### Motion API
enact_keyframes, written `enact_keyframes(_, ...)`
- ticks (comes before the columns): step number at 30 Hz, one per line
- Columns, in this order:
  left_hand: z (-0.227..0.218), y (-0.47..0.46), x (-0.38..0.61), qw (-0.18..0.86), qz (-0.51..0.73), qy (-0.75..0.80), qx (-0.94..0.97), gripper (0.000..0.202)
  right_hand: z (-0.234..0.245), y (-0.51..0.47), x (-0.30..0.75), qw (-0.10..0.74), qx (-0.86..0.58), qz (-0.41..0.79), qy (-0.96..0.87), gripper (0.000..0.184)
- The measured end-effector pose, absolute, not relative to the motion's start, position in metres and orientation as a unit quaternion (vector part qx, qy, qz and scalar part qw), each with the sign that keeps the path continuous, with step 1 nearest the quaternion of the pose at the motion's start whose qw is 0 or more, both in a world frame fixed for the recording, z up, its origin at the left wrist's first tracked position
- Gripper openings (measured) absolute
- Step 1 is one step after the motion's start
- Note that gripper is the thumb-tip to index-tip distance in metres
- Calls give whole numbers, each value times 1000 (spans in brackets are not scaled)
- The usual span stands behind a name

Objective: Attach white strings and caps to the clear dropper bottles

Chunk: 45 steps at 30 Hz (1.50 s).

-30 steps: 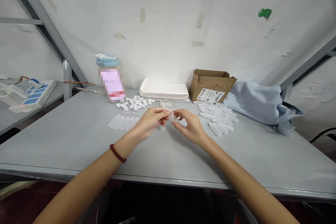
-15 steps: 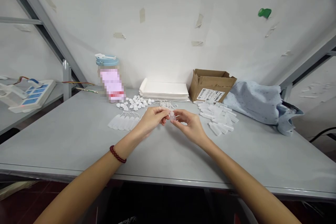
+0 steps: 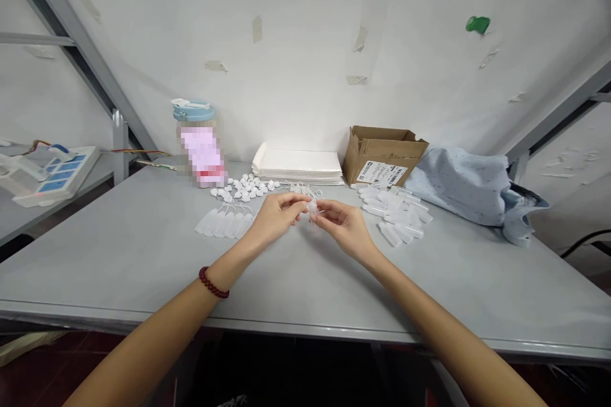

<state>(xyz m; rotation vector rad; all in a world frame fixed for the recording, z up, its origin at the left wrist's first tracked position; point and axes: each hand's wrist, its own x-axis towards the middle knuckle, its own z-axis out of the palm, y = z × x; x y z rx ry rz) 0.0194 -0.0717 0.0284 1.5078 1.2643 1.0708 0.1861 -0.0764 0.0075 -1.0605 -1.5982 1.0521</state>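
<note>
My left hand (image 3: 277, 216) and my right hand (image 3: 344, 226) meet above the middle of the table. Between their fingertips is a small translucent plastic piece (image 3: 313, 208), its exact shape partly hidden by the fingers. My right thumb and fingers pinch it from the right; the left fingertips press together at its upper left side. Just behind the hands lies a bunch of white cords (image 3: 305, 189). Left of my left hand, translucent tags with white cord loops (image 3: 223, 222) lie in an overlapping row. Loose translucent plastic sleeves (image 3: 394, 213) are heaped beyond my right hand.
Small white plastic pieces (image 3: 247, 187) are scattered at the back left, near a blue-lidded container (image 3: 193, 113). A stack of white sheets (image 3: 298, 164), a cardboard box (image 3: 384, 156) and light blue cloth (image 3: 458, 184) line the back. A white device (image 3: 62, 175) stands far left.
The plastic piece has turned slightly between my fingertips, and the fingers have shifted a little around it. Both hands stay in nearly the same place. The view has moved very slightly.
</note>
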Motion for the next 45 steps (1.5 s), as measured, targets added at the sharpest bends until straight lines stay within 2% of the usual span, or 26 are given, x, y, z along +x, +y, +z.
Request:
enact_keyframes(5,23,-70,18,347,432,498,667,19,9,-77,186,461,-432,436,-640,32)
enact_keyframes(11,21,-69,17,297,422,485,706,21,7,-75,187,469,-427,451,-627,37)
enact_keyframes(15,19,-70,15,185,414,464,761,22,5,-74,187,480,-423,448,-625,43)
enact_keyframes(18,17,-70,14,101,388,447,799,25,5,-74,186,476,-423,452,-625,40)
enact_keyframes(21,16,-72,13,73,397,436,804,24,6,-74,186,475,-428,452,-621,37)
enact_keyframes(27,15,-73,14,82,422,407,806,20,4,-73,186,477,-429,463,-612,33)
enact_keyframes(31,16,-73,14,103,425,413,799,17,4,-73,186,486,-418,471,-607,39)
enact_keyframes(34,18,-73,15,144,417,422,792,16,5,-73,187,489,-417,470,-604,44)
enact_keyframes(45,24,-73,18,279,380,470,746,23,8,-72,188,476,-441,495,-578,41)
